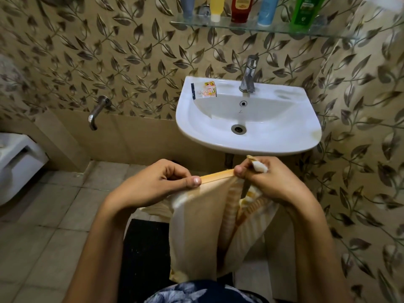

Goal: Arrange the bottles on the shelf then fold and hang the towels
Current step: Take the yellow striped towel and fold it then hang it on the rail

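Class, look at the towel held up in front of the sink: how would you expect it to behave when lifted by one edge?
The towel is probably floppy: it sags in folds below the left hand and right hand. It seems light, since pinched fingertips hold it. Likely not slippery, given its ribbed weave.

The towel (196, 226) is soft woven cloth, matt, cream with orange bands and a ribbed, striped weave on its right fold. The sink (249, 141) is glossy white ceramic — smooth, with a yellowish stain near its right rim. Its tap (248, 75) is polished metal, mirror-bright; the wall spout (96, 112) looks like the same shiny metal. The shelf (262, 29) is clear glass. On it stand smooth plastic bottles (241, 9) — grey, yellow, red, blue and green. The wall tiles (109, 51) carry a leaf print with a slight sheen. The floor tiles (43, 226) are pale, matt stone-look. A black mat (146, 254) looks coarse and speckled.
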A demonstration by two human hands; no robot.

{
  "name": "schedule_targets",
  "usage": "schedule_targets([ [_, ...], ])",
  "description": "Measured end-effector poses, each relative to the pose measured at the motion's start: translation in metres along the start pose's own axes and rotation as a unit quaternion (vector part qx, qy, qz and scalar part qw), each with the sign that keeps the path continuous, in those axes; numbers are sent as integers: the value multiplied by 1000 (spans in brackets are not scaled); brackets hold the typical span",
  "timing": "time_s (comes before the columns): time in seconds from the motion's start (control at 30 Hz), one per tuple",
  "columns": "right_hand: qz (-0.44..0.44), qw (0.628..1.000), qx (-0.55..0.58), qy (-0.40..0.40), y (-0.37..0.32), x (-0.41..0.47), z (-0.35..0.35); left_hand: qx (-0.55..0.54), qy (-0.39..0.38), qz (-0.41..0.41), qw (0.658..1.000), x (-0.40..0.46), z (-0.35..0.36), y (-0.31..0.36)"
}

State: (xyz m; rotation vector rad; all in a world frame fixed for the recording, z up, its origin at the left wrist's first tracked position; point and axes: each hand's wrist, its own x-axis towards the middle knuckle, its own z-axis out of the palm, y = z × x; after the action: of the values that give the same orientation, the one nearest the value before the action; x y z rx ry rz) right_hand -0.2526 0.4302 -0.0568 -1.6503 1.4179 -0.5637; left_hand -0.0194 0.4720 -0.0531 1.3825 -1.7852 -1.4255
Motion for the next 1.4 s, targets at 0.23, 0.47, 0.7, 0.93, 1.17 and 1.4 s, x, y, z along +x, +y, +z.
schedule_targets([
  [0.23, 112, 987, -29, 115, 28, 10, -5, 17, 1, -2, 1000, 1, 2, -1],
  [0.47, 10, 997, -39, -65, 23, 12, 10, 47, -16, 1, 999, 4, 9, 1],
  [0.7, -105, 971, -13, -215, 2, 5, 36, 56, -22, 18, 998, 5, 9, -1],
  [0.93, -57, 992, 45, -100, 7, 7, 18, 52, -39, -13, 998, 1, 7, -5],
  [1.17, 33, 999, 21, 34, 22, 13, 9, 30, -43, -5, 999, 2, 3, -6],
  [1.4, -23, 989, -59, -136, 14, 12, 20, 34, -54, 34, 997, 5, 5, 1],
])
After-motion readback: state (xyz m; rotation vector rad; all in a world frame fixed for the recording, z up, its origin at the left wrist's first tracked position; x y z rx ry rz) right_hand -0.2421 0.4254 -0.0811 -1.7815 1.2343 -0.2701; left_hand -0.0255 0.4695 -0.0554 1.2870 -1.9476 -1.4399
